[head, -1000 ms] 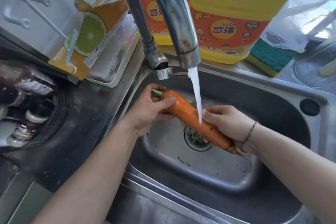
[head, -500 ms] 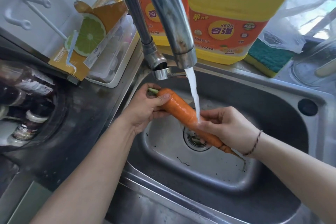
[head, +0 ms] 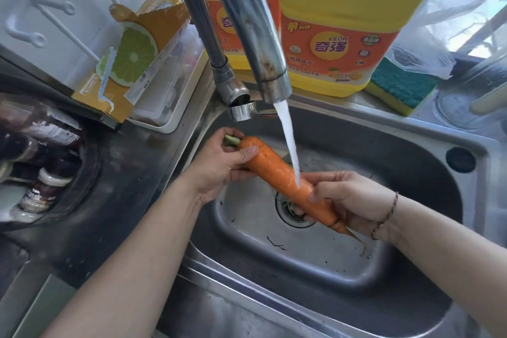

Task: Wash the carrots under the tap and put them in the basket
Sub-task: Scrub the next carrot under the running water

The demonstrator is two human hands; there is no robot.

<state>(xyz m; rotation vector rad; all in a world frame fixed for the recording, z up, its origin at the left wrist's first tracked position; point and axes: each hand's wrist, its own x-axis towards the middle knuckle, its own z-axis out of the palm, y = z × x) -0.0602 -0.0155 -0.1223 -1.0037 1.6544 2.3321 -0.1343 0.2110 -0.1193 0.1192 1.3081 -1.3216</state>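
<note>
An orange carrot with a short green stub lies slanted over the steel sink, thick end up left, thin tip down right. My left hand grips the thick end, thumb on top. My right hand curls round the thinner half, just above the drain. The chrome tap runs; its white stream hits the carrot's middle beside my right fingers. No basket is in view.
Two yellow detergent jugs stand behind the tap, a green-and-yellow sponge to their right. A torn lime-print box leans on a white tray at the left. Dark bottles fill a round recess at far left.
My right hand has slid along the carrot and turned, its fingers now wrapped lower round the thin half. The carrot's thick end shifted slightly left. Water keeps running.
</note>
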